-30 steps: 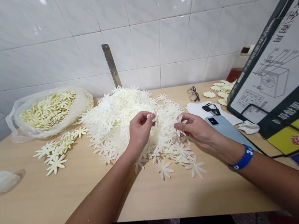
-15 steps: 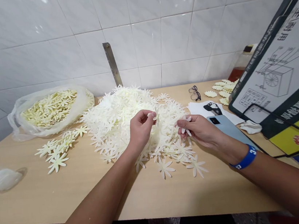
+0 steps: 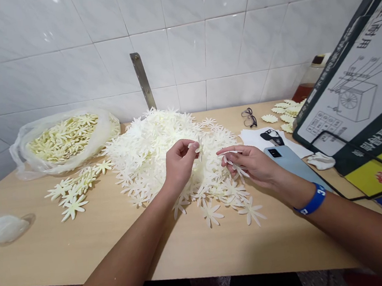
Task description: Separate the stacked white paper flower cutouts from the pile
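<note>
Over the front of a big heap of white flower-shaped pieces, my left hand pinches a pale flower piece between thumb and fingers. To its right, my right hand grips a white flower piece between thumb and curled fingers, with the index finger stretched out to the left. Some petals of that piece hang below the fingers; the rest is hidden. Two loose flower pieces lie on the table in front of the heap.
A plastic bag of yellowish flower pieces stands back left, with several greenish-white ones before it. A small clear dish sits at far left. On the right are a phone, glasses, and a large printed box.
My right index finger has straightened out to the left, and the petals in that hand have shifted slightly. My left hand has barely moved.
</note>
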`<state>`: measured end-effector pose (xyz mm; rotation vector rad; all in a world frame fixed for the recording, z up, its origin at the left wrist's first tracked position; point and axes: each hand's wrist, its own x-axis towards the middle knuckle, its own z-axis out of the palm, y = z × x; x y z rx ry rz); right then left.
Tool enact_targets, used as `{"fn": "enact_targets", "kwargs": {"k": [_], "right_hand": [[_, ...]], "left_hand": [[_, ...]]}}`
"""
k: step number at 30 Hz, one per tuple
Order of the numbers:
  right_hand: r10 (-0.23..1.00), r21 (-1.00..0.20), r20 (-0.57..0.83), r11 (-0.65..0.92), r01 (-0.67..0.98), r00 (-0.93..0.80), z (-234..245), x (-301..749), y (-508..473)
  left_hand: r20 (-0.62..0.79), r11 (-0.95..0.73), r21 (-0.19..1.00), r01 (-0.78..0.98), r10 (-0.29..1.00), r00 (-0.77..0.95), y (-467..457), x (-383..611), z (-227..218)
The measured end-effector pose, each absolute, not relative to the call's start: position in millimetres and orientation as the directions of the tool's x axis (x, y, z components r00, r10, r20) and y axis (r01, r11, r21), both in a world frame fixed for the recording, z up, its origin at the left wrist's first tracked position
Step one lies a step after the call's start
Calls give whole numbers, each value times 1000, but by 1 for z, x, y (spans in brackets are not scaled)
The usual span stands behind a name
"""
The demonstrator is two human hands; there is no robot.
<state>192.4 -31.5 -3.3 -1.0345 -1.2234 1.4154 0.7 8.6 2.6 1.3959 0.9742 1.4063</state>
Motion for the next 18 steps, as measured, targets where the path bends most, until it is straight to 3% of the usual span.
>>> {"fn": "enact_targets", "kwargs": {"k": [3, 6, 8, 12, 18], "right_hand": [[995, -990, 54, 64, 123, -80, -2, 191, -33], [969, -888, 244, 235, 396, -29, 0, 191, -37], [921, -799, 388, 352, 488, -30, 1, 190, -40], [808, -691, 589, 489, 533, 21, 2, 188, -44], [746, -620, 664, 594, 512, -61, 0, 184, -51]], "left_hand": [[290, -286, 955, -79, 956, 42, 8, 1, 3], [291, -285, 953, -99, 955, 60, 7, 1, 3], [299, -293, 952, -87, 951, 73, 5, 1, 5], [356, -362, 932, 14, 922, 149, -2, 2, 7], [500, -556, 820, 137, 812, 301, -11, 6, 3]]}}
